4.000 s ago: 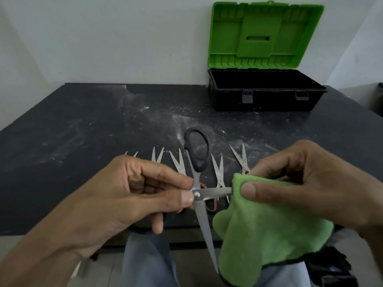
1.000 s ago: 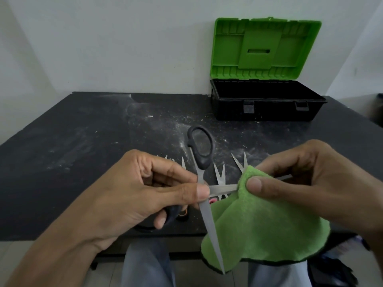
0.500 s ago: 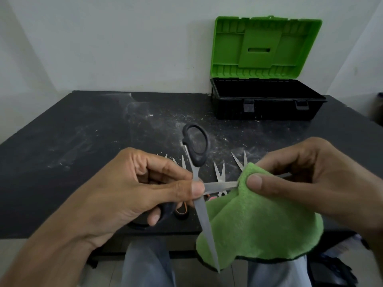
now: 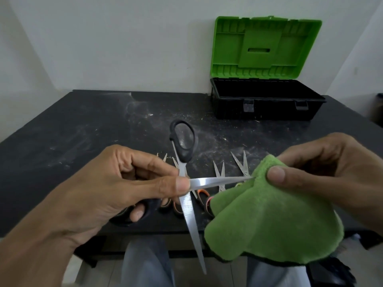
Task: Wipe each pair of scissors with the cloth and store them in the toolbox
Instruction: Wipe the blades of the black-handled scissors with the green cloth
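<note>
My left hand (image 4: 116, 189) grips a pair of black-handled scissors (image 4: 183, 146) at the pivot, blades spread wide. One blade points right into the green cloth (image 4: 269, 220), the other points down toward me. My right hand (image 4: 323, 175) pinches the cloth around the tip end of the horizontal blade. Several small scissors (image 4: 219, 176) lie in a row on the black table (image 4: 83, 131) behind my hands, partly hidden. The toolbox (image 4: 267, 100) stands open at the back right, its green lid upright.
White dust and scratches mark the tabletop's middle. A white wall runs behind the table. My knees in grey trousers (image 4: 145, 264) show below the table's near edge. A dark object (image 4: 331, 272) lies on the floor at the lower right.
The cloth in my right hand has slid outward along the horizontal blade, baring more steel. The scissors have tilted slightly left and the view has dipped a little.
</note>
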The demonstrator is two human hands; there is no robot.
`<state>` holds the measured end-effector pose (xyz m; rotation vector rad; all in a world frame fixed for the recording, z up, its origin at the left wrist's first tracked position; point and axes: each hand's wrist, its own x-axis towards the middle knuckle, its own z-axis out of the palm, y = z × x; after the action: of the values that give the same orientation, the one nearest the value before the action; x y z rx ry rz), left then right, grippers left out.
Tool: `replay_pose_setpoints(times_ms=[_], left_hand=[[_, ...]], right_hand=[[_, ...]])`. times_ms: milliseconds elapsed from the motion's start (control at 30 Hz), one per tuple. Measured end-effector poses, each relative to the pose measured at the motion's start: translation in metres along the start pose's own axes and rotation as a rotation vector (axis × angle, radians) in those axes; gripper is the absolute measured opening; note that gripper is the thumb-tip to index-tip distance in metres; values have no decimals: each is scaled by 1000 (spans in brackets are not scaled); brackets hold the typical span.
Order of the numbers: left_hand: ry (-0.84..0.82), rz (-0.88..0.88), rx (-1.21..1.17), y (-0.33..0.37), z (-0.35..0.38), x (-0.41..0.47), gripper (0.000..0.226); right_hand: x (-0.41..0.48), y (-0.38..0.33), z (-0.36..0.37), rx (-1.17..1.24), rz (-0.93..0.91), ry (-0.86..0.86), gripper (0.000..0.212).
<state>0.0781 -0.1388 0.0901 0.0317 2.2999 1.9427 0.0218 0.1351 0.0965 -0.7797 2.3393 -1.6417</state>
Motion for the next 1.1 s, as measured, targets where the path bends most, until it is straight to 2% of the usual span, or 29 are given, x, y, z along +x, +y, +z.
replay_pose_setpoints(times_ms=[233, 500, 800, 967, 1100], left_hand=[[-42, 25, 48, 3, 8, 1, 20], [-32, 20, 37, 6, 8, 0, 17], [-39, 16, 33, 7, 10, 0, 17], [7, 40, 52, 6, 4, 0, 17], [-24, 56, 51, 5, 6, 1, 21]], right_hand=[[5, -4, 9, -35, 37, -133, 17], [0, -1, 3, -43, 6, -63, 12], [4, -4, 5, -66, 32, -150, 17], [2, -4, -4, -27, 4, -95, 13], [3, -5, 0, -66, 12, -88, 13]])
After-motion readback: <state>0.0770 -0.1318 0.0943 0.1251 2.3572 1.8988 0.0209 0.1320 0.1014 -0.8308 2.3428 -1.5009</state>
